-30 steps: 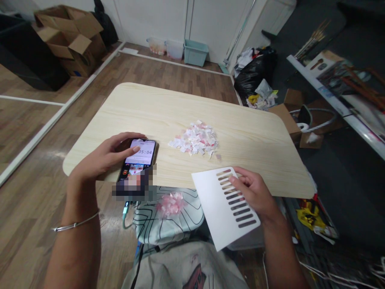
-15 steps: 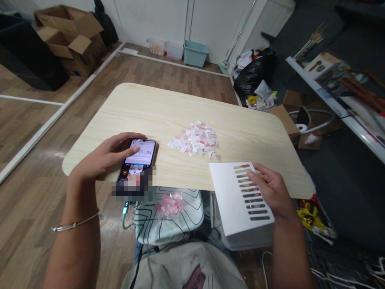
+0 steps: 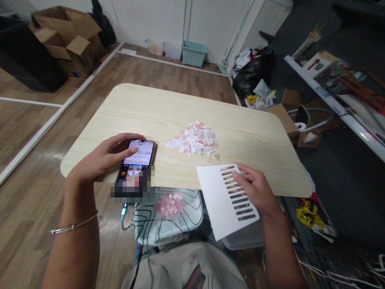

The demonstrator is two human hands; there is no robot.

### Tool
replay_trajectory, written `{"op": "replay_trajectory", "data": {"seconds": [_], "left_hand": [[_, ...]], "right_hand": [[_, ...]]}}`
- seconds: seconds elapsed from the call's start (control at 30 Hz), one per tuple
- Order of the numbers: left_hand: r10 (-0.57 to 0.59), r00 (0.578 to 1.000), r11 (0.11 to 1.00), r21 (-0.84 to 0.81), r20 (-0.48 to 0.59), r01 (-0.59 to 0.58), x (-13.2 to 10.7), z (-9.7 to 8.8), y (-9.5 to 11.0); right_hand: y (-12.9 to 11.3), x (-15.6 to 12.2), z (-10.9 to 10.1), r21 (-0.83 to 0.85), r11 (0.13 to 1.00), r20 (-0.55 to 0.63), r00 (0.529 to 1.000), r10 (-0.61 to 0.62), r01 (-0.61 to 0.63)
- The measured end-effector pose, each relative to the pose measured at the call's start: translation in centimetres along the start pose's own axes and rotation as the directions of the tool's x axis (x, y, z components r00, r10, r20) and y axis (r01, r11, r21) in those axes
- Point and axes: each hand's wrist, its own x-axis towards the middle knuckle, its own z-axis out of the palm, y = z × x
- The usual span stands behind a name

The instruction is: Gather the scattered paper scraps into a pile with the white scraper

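My left hand [image 3: 100,160] grips a black smartphone [image 3: 136,160] at the near edge of a light wooden table [image 3: 180,108]; its lit screen shows a timer, and a cable hangs from its lower end. My right hand [image 3: 255,190] holds a white slotted plastic panel [image 3: 224,200] over the table's near edge, fingers on the slots. A heap of small white and pink paper scraps [image 3: 194,140] lies on the table between the hands. More pink scraps [image 3: 170,204] rest on a striped cloth in my lap.
Open cardboard boxes [image 3: 66,36] stand at the back left. A teal bin [image 3: 194,52] and a black rubbish bag [image 3: 252,72] sit by the far wall. A cluttered shelf [image 3: 339,92] runs along the right, with a clear plastic tub [image 3: 243,239] below the table edge.
My right hand swung the white panel out to the right and then back left toward me. The left hand and phone stayed put.
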Motion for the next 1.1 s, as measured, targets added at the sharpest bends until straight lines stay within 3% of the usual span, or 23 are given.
{"op": "replay_trajectory", "data": {"seconds": [0.23, 0.43, 0.8, 1.1], "left_hand": [[0.0, 1.0, 1.0, -0.009, -0.001, 0.0, 0.0, 0.0, -0.2], [-0.025, 1.0, 0.999, -0.035, 0.013, 0.026, -0.1, 0.1, 0.2], [-0.041, 0.999, 0.997, -0.069, 0.0, 0.041, -0.1, 0.1, -0.1], [-0.002, 0.999, 1.0, -0.001, 0.037, 0.002, 0.2, -0.4, -0.6]], "right_hand": [[-0.2, -0.3, 0.0, 0.018, 1.0, 0.056, 0.998, -0.002, 0.001], [-0.7, 1.4, 0.5, 0.042, 0.998, 0.08, 0.996, -0.045, 0.042], [-0.8, 1.9, 0.4, 0.004, 1.0, 0.325, 0.945, -0.015, 0.014], [-0.3, 2.7, 1.0, 0.045, 0.998, 0.363, 0.93, -0.056, 0.042]]}}
